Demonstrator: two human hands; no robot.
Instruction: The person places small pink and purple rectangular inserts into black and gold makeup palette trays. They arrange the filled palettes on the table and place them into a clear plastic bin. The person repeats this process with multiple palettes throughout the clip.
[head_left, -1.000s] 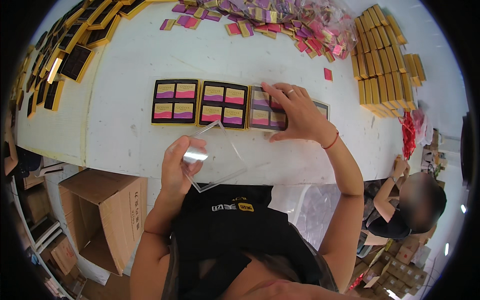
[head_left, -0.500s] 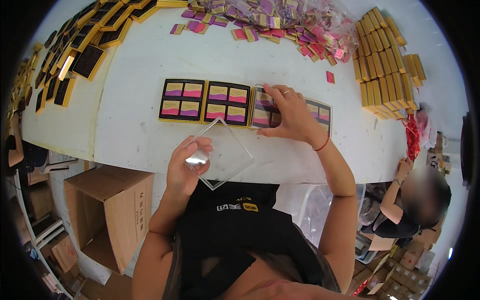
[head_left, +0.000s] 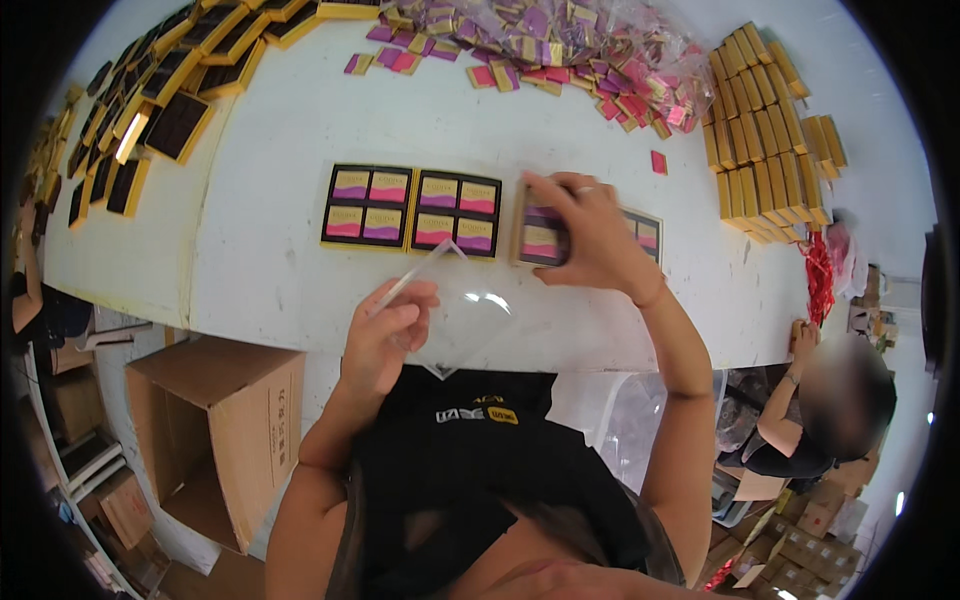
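My left hand [head_left: 392,335] pinches a clear square plastic lid [head_left: 470,325] by one side. The lid hangs tilted over the table's front edge. Further right, my right hand [head_left: 605,240] spans a small square box [head_left: 541,262], fingers at its far side and thumb at its near side. It appears to have a clear lid on it. To its left sit two uncovered boxes, the leftmost box [head_left: 367,205] and its neighbour [head_left: 457,213], each with wrapped pink, purple and gold squares in black trays. Another box [head_left: 647,236] shows partly from behind my right hand.
Loose wrapped squares [head_left: 540,75] and clear bags lie along the far side. Yellow boxes with dark trays [head_left: 180,125] heap at far left; stacked gold boxes [head_left: 765,130] stand right. A cardboard carton [head_left: 250,450] is below the table; another person [head_left: 790,430] works at right.
My right hand has shifted the box slightly right, opening a gap beside the second box. My left hand has moved a little right, turning the lid to another tilt.
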